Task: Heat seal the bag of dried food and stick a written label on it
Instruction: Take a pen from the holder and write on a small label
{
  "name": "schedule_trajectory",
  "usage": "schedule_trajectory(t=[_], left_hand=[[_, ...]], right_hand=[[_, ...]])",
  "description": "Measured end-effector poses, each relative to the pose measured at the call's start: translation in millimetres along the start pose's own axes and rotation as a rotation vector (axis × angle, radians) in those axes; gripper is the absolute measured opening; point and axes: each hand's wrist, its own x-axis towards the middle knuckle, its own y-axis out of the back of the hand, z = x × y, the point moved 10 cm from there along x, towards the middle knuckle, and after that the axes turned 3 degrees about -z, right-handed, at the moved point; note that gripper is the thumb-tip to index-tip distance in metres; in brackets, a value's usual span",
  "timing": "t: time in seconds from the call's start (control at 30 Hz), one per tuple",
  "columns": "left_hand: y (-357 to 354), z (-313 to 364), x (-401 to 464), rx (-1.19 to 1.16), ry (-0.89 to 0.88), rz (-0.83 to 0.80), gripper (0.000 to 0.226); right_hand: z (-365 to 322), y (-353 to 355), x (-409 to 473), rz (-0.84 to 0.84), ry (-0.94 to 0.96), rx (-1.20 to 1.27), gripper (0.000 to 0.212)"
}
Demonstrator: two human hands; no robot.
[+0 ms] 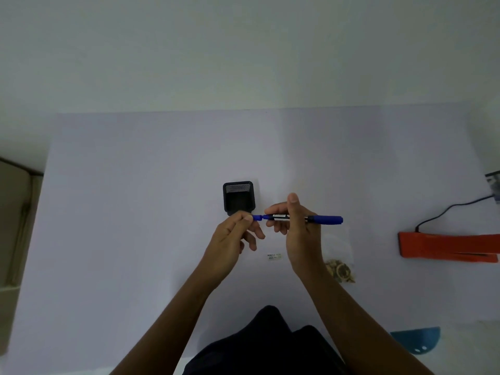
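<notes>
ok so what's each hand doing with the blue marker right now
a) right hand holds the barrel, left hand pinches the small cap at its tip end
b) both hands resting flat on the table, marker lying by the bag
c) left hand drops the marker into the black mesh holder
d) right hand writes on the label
a: the right hand grips the blue marker by its barrel in the air, while the left hand pinches the small cap at its left end.
</notes>
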Motion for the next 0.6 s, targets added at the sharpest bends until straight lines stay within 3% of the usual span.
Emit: schedule_trajectory(t=[0.4,0.6], left_hand=[[-8.4,11.5,4.3,-0.132,0.042,-0.055,0.029],[-13.1,28.7,3.8,0.086,-0.044,-0.094,0.033]], right_hand=[[-19.3,-1.4,1.4,0.028,0.095,0.043,0.041],[-23.6,-4.7,5.9,0.044,0.094,0.121,0.039]])
